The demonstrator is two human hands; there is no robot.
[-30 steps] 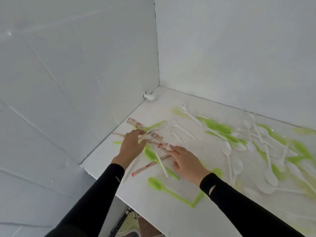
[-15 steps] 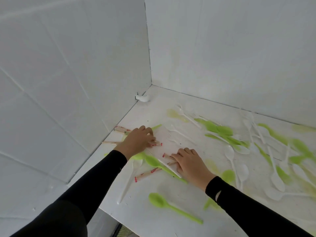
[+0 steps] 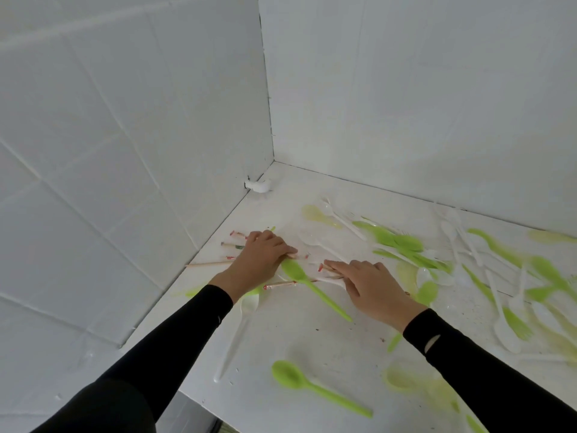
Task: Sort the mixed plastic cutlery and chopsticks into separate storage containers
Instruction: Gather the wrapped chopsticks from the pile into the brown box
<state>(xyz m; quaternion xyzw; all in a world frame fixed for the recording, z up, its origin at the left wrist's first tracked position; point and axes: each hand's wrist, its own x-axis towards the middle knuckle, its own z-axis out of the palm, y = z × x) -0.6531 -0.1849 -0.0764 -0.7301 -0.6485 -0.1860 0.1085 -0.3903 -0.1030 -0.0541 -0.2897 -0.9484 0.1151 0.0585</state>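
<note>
While cutlery [image 3: 402,242] litters the table [image 3: 296,339] | left hand [image 3: 259,260] grip curled round chopsticks [image 3: 232,245] | right hand [image 3: 371,285] grip: cannot tell

both arms in long black sleeves, snug fit, plain matte fabric, cuffs tight at the wrist. left sleeve [image 3: 175,335]: thin pale fleck [image 3: 220,318] just behind the cuff. right sleeve [image 3: 487,370]: same cut, small pale oval mark [image 3: 432,342] just behind the cuff. left hand [image 3: 259,260] and right hand [image 3: 374,285] both bare
</note>
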